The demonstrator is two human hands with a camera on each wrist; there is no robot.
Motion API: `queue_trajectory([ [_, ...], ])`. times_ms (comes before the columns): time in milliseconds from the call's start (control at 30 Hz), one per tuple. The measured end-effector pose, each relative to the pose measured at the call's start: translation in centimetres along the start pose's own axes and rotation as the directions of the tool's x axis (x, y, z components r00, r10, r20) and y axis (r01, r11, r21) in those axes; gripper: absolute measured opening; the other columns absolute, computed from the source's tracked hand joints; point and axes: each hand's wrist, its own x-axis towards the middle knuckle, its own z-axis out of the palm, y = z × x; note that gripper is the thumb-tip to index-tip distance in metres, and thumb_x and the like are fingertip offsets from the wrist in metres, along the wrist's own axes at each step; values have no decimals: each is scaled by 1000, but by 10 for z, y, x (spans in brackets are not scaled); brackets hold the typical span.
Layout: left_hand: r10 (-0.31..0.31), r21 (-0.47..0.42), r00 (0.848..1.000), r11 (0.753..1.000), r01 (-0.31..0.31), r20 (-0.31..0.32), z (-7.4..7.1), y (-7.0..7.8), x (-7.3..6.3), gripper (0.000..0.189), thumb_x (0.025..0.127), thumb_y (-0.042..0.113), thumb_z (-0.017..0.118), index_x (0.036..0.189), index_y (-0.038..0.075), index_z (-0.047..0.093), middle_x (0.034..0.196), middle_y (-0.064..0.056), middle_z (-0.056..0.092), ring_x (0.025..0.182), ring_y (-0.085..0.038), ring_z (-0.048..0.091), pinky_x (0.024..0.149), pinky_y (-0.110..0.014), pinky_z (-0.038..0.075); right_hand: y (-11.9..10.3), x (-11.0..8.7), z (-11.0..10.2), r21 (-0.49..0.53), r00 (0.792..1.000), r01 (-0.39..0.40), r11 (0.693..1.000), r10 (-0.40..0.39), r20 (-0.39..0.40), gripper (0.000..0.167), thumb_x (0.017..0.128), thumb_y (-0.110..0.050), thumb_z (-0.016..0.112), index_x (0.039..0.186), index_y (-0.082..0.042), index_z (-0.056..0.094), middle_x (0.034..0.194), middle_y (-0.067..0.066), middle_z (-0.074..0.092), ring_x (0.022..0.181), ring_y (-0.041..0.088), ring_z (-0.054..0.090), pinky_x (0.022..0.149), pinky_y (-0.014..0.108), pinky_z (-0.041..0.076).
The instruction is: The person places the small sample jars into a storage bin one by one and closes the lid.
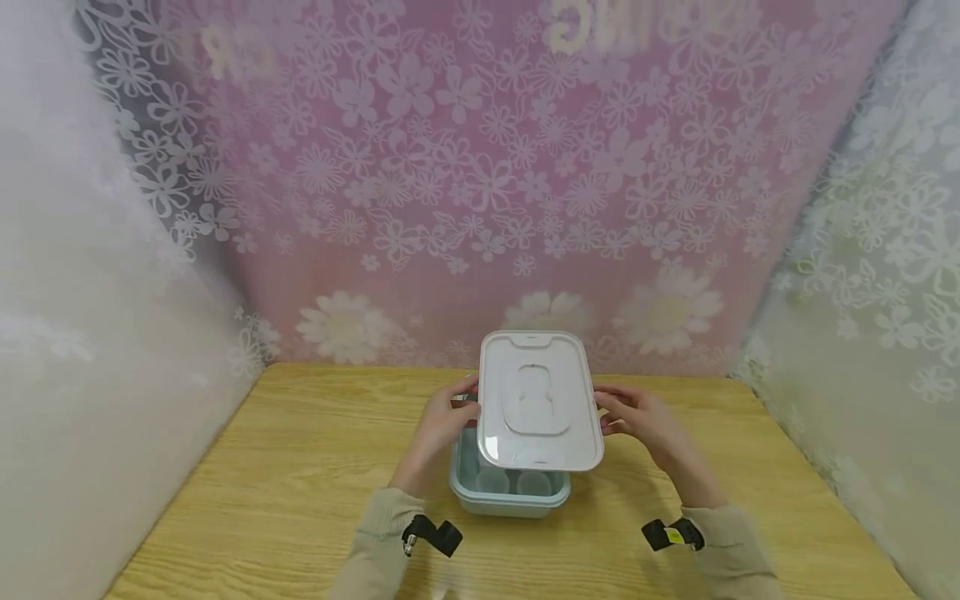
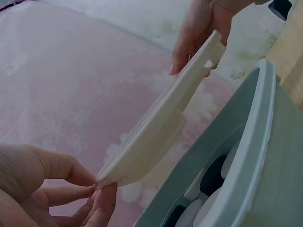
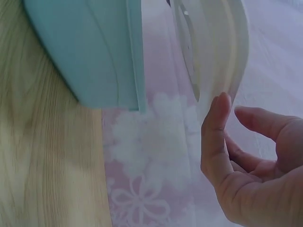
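A white rectangular lid (image 1: 534, 446) is held between both hands above a light-blue plastic box (image 1: 510, 503), tilted and shifted to the right of it. My left hand (image 1: 444, 417) pinches the lid's left edge between thumb and fingers, close over the box's left side. At the lid's right edge, my right hand (image 1: 647, 423) grips with thumb and fingertips; the right wrist view shows its fingers (image 3: 215, 142) against the rim. Inside the uncovered front part of the box stand round whitish things (image 1: 535, 484). Dark round shapes (image 2: 214, 176) lie among them in the left wrist view.
The box stands on a wood-grain table (image 1: 315, 467). Behind the table hangs a pink flowered curtain (image 1: 465, 208), with pale sheets (image 1: 112, 333) at both sides. Both wrists wear black camera straps (image 1: 432, 533).
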Motion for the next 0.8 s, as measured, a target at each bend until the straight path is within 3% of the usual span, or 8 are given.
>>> queue_trajectory([
  [167, -16, -29, 1000, 999, 15, -11, -11, -7, -1, 46, 96, -1, 58, 142, -1, 57, 129, -23, 60, 101, -29, 64, 78, -38, 62, 6, 6, 11, 68, 1000, 9, 998, -9, -1, 56, 107, -25, 54, 146, 13, 41, 108, 2, 67, 83, 16, 66, 79, 31, 61],
  [400, -28, -58, 999, 998, 26, -38, -16, -11, 1, 43, 98, 1, 60, 141, -1, 58, 127, -23, 60, 97, -25, 63, 77, -35, 62, 11, 13, 22, 131, 1000, 13, 991, -11, -20, 54, 107, -20, 55, 145, 15, 40, 104, -4, 69, 86, 13, 67, 78, 28, 61],
  [800, -29, -63, 998, 998, 25, -64, -22, -11, 6, 39, 100, 4, 62, 137, -5, 60, 127, -23, 60, 95, -23, 64, 76, -37, 64, 10, 16, 24, 96, 997, 73, 993, -72, -15, 55, 103, -15, 61, 147, 11, 40, 112, 10, 62, 91, 13, 68, 81, 31, 62],
])
